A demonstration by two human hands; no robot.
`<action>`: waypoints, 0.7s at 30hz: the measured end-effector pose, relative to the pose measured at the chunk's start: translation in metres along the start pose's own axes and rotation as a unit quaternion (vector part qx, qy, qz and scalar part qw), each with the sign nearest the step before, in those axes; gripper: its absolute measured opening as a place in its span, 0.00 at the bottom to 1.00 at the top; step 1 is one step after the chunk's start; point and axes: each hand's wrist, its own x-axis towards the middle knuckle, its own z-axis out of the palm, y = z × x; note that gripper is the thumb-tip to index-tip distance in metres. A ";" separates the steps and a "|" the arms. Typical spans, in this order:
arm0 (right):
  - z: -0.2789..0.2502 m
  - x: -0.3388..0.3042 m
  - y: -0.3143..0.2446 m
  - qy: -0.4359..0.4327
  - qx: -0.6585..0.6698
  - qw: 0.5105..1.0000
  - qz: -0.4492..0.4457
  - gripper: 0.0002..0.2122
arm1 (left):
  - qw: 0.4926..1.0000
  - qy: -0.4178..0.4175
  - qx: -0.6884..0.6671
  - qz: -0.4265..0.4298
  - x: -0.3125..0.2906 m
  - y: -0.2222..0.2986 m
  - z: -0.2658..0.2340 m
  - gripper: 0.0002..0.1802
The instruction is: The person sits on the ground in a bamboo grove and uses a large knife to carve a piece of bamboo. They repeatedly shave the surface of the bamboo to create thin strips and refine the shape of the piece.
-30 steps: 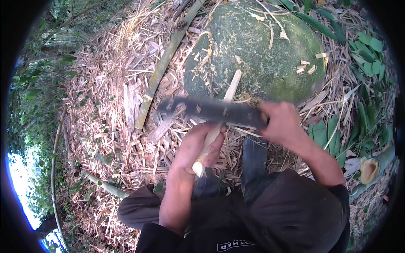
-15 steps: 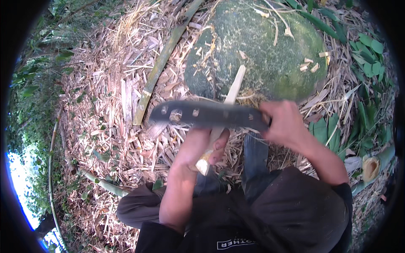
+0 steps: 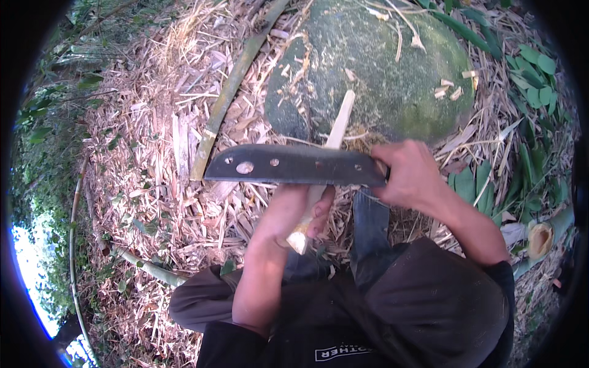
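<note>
My right hand is wrapped round the handle of a broad, dark machete with several holes in its blade. The blade lies level, its tip to the left, and crosses over a pale stick of split wood. In my left hand the stick is gripped near its lower end, where a cut yellowish face shows. Its narrower upper end points toward a mossy boulder. Part of the stick, and some of the left hand's fingers, are hidden behind the blade.
Wood chips are scattered on the boulder. A greenish bamboo pole lies left of it on dry leaf litter. Green leaves grow at the right, above a thick cut bamboo stem. My bent knees and boots are below.
The machete, blurred before, now shows sharply, having shifted slightly left with my right hand. My left hand and the stick have hardly moved.
</note>
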 end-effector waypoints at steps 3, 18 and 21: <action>-0.001 0.015 0.018 -0.001 0.037 0.989 0.141 0.09 | 0.997 -0.046 -0.055 -0.031 0.008 -0.018 -0.016 0.17; 0.019 0.016 0.055 0.057 0.088 0.958 0.266 0.13 | 0.999 0.005 -0.033 0.042 0.011 -0.041 -0.001 0.21; 0.030 0.001 0.061 0.101 0.201 0.941 0.253 0.10 | 0.981 0.105 -0.058 0.151 0.019 -0.053 0.010 0.22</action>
